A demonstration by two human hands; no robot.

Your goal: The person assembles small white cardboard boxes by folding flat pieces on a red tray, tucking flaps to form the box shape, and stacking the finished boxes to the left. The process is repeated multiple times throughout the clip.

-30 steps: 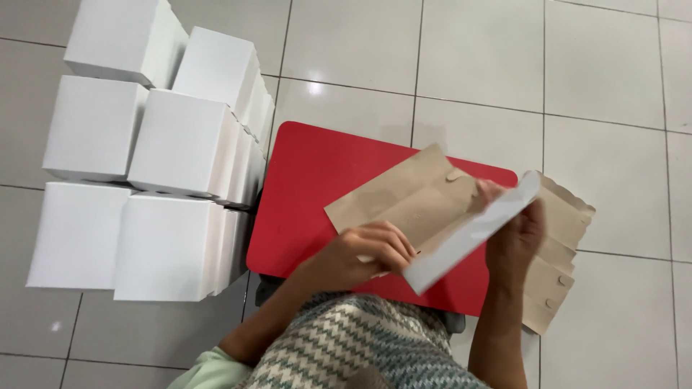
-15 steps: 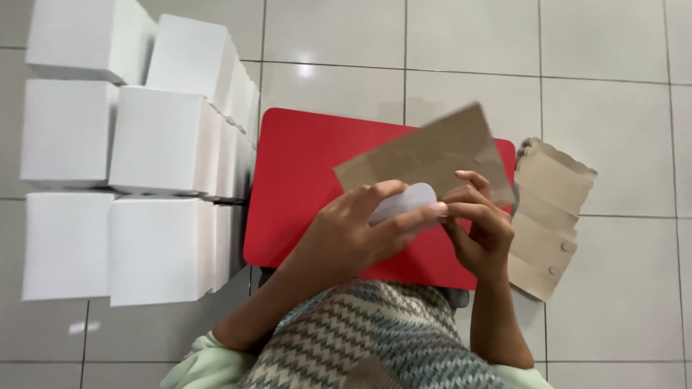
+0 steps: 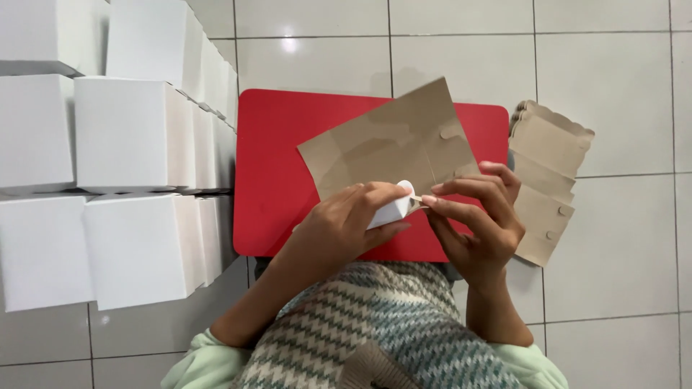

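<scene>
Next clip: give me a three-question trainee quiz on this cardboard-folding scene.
1. True or false: the flat brown cardboard blank is held over the red rectangular tabletop.
2. Which side of the tabletop holds the assembled white boxes: (a) left, (b) right?
3. What lies on the floor to the right?

Key:
1. True; left hand and right hand pinch its near edge.
2. (a).
3. A stack of flat brown blanks.

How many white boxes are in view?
At least 6 white boxes, all left of the red table: two at top, two in the middle, two at bottom. More rows sit behind them, partly hidden.
</scene>
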